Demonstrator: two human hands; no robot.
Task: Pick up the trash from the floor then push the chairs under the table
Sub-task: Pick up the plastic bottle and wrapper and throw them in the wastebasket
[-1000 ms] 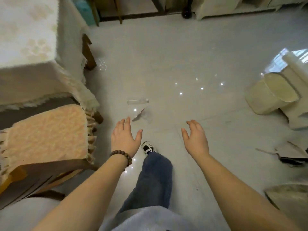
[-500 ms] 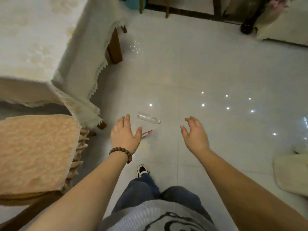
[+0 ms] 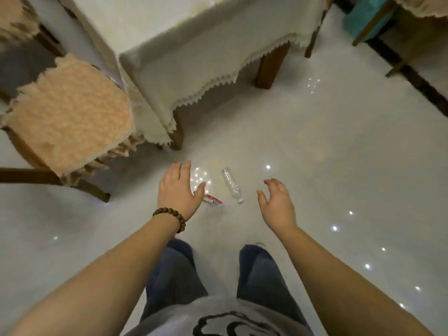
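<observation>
A clear crushed plastic bottle point(image 3: 232, 185) lies on the pale tiled floor between my two hands. A small red and white wrapper point(image 3: 212, 199) lies just left of it, partly hidden by my left thumb. My left hand point(image 3: 178, 190), with a bead bracelet on the wrist, hovers open above the floor beside the wrapper. My right hand point(image 3: 278, 202) is open too, right of the bottle and holding nothing. A wooden chair with a peach cushion point(image 3: 70, 118) stands pulled out at the left of the table point(image 3: 194, 54), which is draped in a cream cloth.
A table leg point(image 3: 269, 67) stands beyond the trash. Another chair's wooden legs and a teal object point(image 3: 363, 18) are at the top right. A second cushioned chair point(image 3: 14, 18) shows at the top left. My legs in dark jeans point(image 3: 174, 275) stand below.
The view has swung left and down, so table and chair now sit ahead. The bottle and wrapper appear closer, between my hands. Both hands stay open.
</observation>
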